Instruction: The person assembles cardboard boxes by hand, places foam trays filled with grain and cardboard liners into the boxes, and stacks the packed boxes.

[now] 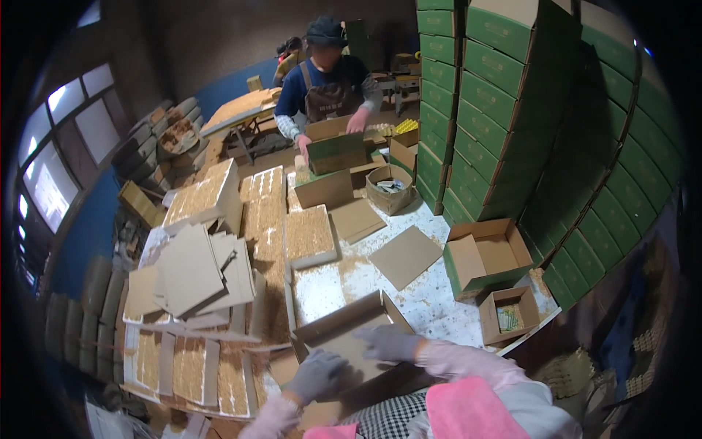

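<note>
An open cardboard box [340, 320] sits at the near edge of the table, its brown inside facing up. My left hand [319, 374], in a grey glove, lies over the near left part of the box with its fingers apart. My right hand [389, 344], gloved alike, reaches across the box from the right, fingers stretched out over the brown cardboard inside. Whether the fingertips press on that cardboard I cannot tell. Beyond the box a flat cardboard sheet [405, 257] lies on the white tabletop [428, 314].
Stacked cardboard sheets [189, 271] and trays of tan granular filling [310, 233] stand left. At right are an open green box [488, 256], a small box with packets [510, 314] and tall green box stacks [493, 102]. Across the table a co-worker [327, 88] handles another box [336, 150].
</note>
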Motion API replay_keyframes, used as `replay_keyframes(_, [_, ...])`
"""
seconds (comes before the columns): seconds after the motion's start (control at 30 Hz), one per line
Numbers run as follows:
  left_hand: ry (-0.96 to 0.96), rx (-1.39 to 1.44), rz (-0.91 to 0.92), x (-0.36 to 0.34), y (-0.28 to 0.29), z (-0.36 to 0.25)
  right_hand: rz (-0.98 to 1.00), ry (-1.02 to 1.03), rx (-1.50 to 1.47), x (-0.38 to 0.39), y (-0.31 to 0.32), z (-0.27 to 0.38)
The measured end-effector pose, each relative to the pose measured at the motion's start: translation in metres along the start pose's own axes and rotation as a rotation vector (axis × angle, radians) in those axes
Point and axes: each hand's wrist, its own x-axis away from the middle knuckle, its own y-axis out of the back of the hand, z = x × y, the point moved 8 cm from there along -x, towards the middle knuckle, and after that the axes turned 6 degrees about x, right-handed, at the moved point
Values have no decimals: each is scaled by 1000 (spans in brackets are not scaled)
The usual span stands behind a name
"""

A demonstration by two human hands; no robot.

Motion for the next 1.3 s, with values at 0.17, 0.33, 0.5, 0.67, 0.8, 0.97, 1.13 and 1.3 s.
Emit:
replay_keyframes(0.17, [464, 1051, -495, 57, -21, 90, 198, -430, -189, 45, 31, -104])
replay_keyframes(0.33, [735, 1040, -461, 47, -85, 117, -75, -281, -58, 26, -30, -91])
replay_keyframes(0.5, [696, 1061, -655, 24, -81, 103, 96, -767, -574, 54, -84, -137])
replay_keyframes(0.67, [802, 1394, -444, 33, -120, 169, 193, -682, -840, 74, -81, -139])
replay_keyframes(0.8, [877, 1388, -385, 23, -132, 199, -173, -681, -665, 73, -133, -149])
replay_keyframes(0.97, [968, 1389, -391, -14, -86, 121, -294, -690, -794, 68, -59, -129])
replay_keyframes(1.13, [778, 1486, -388, -55, -84, 115, -553, -690, -921, 107, 22, -150])
replay_keyframes(1.3, [654, 1247, -442, -152, -39, 44, -886, -476, -1105, 161, 144, -188])
